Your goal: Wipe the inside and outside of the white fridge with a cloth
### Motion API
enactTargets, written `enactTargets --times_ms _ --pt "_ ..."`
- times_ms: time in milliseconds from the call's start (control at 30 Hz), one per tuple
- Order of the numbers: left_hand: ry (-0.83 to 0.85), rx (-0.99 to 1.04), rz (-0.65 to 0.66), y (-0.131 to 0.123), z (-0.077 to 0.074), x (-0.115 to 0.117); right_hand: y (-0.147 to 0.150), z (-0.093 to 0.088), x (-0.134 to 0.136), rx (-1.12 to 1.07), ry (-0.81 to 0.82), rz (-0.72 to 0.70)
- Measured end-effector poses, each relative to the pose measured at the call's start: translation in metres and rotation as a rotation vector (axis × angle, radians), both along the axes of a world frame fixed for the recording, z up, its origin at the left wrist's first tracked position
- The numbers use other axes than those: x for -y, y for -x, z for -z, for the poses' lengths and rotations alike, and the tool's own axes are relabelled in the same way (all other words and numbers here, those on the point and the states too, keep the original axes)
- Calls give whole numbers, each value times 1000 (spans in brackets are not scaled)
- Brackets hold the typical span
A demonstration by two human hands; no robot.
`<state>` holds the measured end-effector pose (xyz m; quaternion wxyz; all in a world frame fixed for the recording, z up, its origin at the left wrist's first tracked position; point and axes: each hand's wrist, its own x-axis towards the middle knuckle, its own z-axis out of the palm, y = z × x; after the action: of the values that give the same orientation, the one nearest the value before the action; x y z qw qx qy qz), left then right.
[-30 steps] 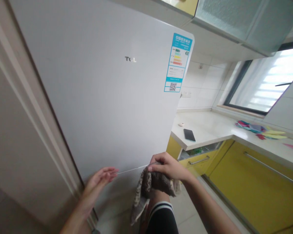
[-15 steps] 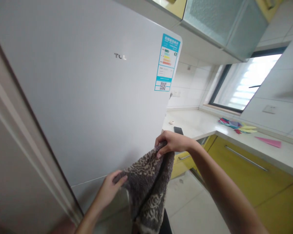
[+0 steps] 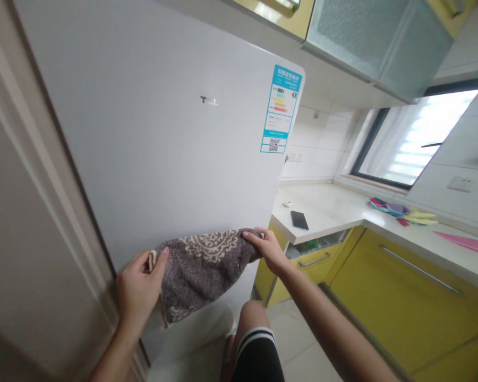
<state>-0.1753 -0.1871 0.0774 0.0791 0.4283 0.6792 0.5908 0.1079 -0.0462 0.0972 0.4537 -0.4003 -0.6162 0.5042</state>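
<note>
A grey-brown patterned towel (image 3: 201,265) is stretched between both hands in front of a tall white fridge door (image 3: 155,143). My left hand (image 3: 137,289) grips the towel's left corner, fingers closed round it. My right hand (image 3: 265,246) pinches the right corner, close to the fridge's right edge. The towel hangs in a sag below the hands. Near the door's top right corner is a blue energy label (image 3: 281,109).
A door frame (image 3: 43,212) runs along the left. To the right, a white counter (image 3: 342,212) carries a phone (image 3: 299,219), a small round object and coloured paper pieces (image 3: 402,212). Yellow cabinets (image 3: 402,297) stand below, frosted wall cupboards above, and a window at the far right.
A second ago the towel hung bunched from my right hand alone. My left hand took hold of a corner, and the two hands pulled apart and rose, spreading the towel out.
</note>
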Motion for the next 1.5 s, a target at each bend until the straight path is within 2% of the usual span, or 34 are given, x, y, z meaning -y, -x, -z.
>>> enactTargets --times_ms 67,167,233,333,467,533,600,700,733,800,900,967,1067,1167,1267,1367,1433,1500 --pt "-58 -89 -43 -28 -6 0 26 12 12 26 -97 74" --pt "-102 2 150 -70 -7 -6 59 21 34 7 -158 -15" --pt "-71 70 260 -87 -3 -9 71 23 46 -55 -155 -54" --pt "-28 252 435 -91 11 -8 75 30 57 -101 -155 -80" --pt "-1 601 650 -79 28 1 64 44 62 -127 -180 -208" --pt "16 640 702 -71 32 2 59 53 62 -145 -157 -240" --pt "14 569 657 -60 34 -2 54 60 60 -125 -145 -211" --pt "-44 461 454 -43 42 -10 45 63 62 -60 -153 -205" --pt "-49 473 439 -37 46 -12 42 61 64 -45 -148 -234" --pt "10 572 539 -30 55 -13 36 55 67 -48 -124 -285" --pt "176 677 676 -26 63 -7 28 46 68 -49 -122 -254" --pt "198 636 637 -27 63 -2 23 42 65 10 -167 -226" --pt "132 542 552 -28 57 5 16 40 57 121 -251 -205" --pt "121 464 539 -28 49 10 12 40 50 176 -258 -178" --pt "100 490 548 -31 37 11 16 44 49 1 -145 -225" --pt "22 684 545 -37 20 7 27 59 56 -253 81 -404" --pt "-11 790 516 -38 12 4 36 72 63 -282 229 -527" --pt "-11 835 471 -35 12 3 42 82 68 -298 348 -524"
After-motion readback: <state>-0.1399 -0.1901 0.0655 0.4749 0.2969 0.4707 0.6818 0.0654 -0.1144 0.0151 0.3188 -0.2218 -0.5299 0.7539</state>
